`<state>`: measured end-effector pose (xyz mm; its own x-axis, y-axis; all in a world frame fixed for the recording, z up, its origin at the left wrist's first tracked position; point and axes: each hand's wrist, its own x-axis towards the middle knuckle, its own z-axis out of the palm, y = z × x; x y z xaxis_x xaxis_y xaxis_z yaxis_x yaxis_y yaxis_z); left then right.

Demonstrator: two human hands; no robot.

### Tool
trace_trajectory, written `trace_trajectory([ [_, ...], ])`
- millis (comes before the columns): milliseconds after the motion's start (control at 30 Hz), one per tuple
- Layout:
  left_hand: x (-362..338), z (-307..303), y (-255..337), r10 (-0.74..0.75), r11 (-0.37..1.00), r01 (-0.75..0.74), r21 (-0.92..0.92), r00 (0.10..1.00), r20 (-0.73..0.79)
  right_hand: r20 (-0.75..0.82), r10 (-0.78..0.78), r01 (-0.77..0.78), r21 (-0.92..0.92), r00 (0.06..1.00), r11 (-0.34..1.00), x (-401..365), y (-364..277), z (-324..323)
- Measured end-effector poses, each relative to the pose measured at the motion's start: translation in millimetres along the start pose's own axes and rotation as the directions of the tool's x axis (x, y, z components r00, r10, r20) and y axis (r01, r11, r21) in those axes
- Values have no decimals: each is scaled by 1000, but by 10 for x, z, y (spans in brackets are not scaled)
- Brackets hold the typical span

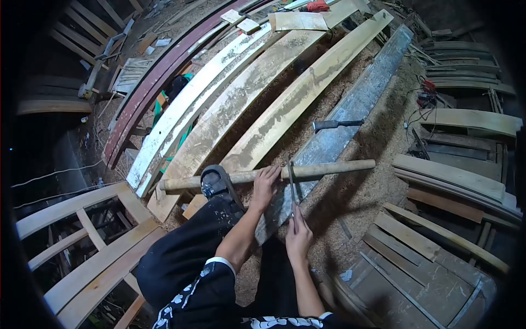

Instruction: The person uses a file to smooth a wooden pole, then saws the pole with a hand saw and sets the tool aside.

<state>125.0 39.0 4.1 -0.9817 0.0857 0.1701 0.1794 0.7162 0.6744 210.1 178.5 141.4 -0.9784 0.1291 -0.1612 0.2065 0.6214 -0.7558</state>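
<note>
A long round wooden pole (320, 169) lies crosswise over a grey, dusty board (356, 98). My left hand (266, 183) presses down on the pole with its fingers wrapped over it. Beside that hand, a sandalled foot (215, 183) rests on the pole. My right hand (298, 233) grips the lower end of a hand saw (292, 183), seen nearly edge-on as a thin dark blade crossing the pole. Its teeth are too small to make out. A black-handled tool (327, 125) rests on the grey board beyond the pole.
Several long boards, including a pale plank (318, 82) and a dark red one (148, 85), stretch away ahead. Sawdust (378, 170) covers the floor. Curved wooden frames (87, 225) stand at left; stacked wood pieces (449, 175) lie at right. A red tool (316, 6) sits far back.
</note>
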Motion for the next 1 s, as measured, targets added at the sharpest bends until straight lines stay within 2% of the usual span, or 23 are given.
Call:
trace_trajectory([
  [100,-62,44,-29,6,1000,-6,8,999,-39,27,13,-13,4,1000,1000,159,25,66],
  [167,-52,10,-73,31,999,-31,25,999,22,65,85,-82,-48,994,995,202,20,95],
  [200,-60,-1,-77,30,999,-30,19,999,26,24,-23,21,57,999,998,82,-55,-49],
  [233,-55,29,-63,40,999,-40,4,999,-35,18,-32,31,64,999,997,-22,-31,-12],
  [300,-76,31,-31,18,999,-18,49,1000,-12,7,38,-38,-18,999,999,-253,3,-136],
  [333,-45,52,-3,20,1000,-19,20,999,-51,1,3,-3,-43,1000,999,-147,63,-83],
  [433,-44,-12,20,6,1000,-6,-10,1000,-21,10,-15,15,-7,1000,1000,406,-5,189],
  [467,-53,-39,-33,39,999,-39,12,999,3,12,-59,59,6,998,998,318,54,168],
  [500,-59,11,-87,31,1000,-31,-5,999,14,25,23,-23,21,999,1000,118,-91,-3],
  [567,-66,39,-81,33,999,-33,18,999,-3,-40,-22,24,44,999,999,-280,44,-73],
  [667,-43,18,-27,19,1000,-19,2,1000,-15,30,42,-40,-49,999,998,104,-57,-32],
  [767,-56,-33,-53,47,999,-47,-12,999,3,20,52,-50,-79,998,996,312,-62,150],
  [800,-65,-6,-59,50,999,-51,-12,999,-11,-43,7,-6,27,999,1000,187,24,155],
  [900,-111,20,-3,40,999,-40,13,999,2,-33,45,-45,-6,998,999,-248,13,-27],
  [933,-79,39,23,31,999,-31,8,999,-8,4,102,-101,-101,995,990,-168,-10,-20],
  [1000,-68,7,-58,53,999,-53,13,998,-15,1,68,-68,-78,998,995,222,-67,150],
])
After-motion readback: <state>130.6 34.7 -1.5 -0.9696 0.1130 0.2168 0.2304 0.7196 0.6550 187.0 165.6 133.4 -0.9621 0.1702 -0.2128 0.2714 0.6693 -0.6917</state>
